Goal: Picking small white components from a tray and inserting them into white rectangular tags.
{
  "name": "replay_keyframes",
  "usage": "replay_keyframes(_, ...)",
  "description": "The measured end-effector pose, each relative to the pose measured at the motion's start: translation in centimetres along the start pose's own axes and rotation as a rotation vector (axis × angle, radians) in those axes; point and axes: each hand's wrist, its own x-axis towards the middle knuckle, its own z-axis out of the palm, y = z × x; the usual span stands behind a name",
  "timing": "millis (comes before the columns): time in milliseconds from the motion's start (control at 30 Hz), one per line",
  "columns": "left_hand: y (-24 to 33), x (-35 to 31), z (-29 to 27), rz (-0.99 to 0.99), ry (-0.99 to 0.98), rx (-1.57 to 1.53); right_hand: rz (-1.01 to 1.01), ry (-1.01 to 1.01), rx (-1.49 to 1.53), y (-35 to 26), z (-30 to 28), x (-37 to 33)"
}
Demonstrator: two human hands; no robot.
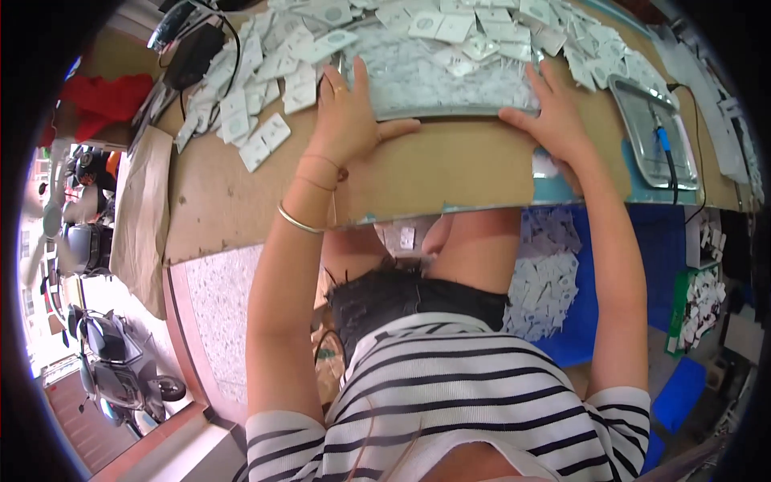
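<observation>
A shallow metal tray (438,114) lies on the bench at the far middle, filled with many small clear-and-whitish pieces (401,68) too small to name. My left hand (344,116) cups its near left corner, fingers stretched along the side and thumb along the front edge. At the near right corner, my right hand (556,112) rests the same way, fingers spread and thumb pointing inward. Neither hand closes around anything. Small white square packets (442,26) with round marks lie heaped behind and beside the tray, some overlapping its contents.
A second metal tray (654,132) at the right holds a blue-and-black pen-like tool (663,145) with a cable. At the far left are a black box (194,58) with a cord and red cloth (108,100). Below the bench stands a blue bin (614,273) with more packets.
</observation>
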Motion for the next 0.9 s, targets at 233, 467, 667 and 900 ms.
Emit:
replay_keyframes(233,0.7,3.5,-0.2,-0.057,-0.052,-0.097,0.021,0.019,-0.003,1.4,-0.7,2.6)
replay_keyframes(467,1.3,2.0,-1.4,-0.068,0.027,-0.040,0.012,0.077,0.048,0.3,-0.9,2.3)
replay_keyframes(667,-1.5,0.2,-4.8,-0.122,0.322,-0.027,-0.023,0.188,0.191,2.0,-0.4,1.9)
replay_keyframes(900,-6.5,1.5,-5.2,-0.241,-0.046,0.105,0.010,0.239,0.264,1.9,0.0,2.3)
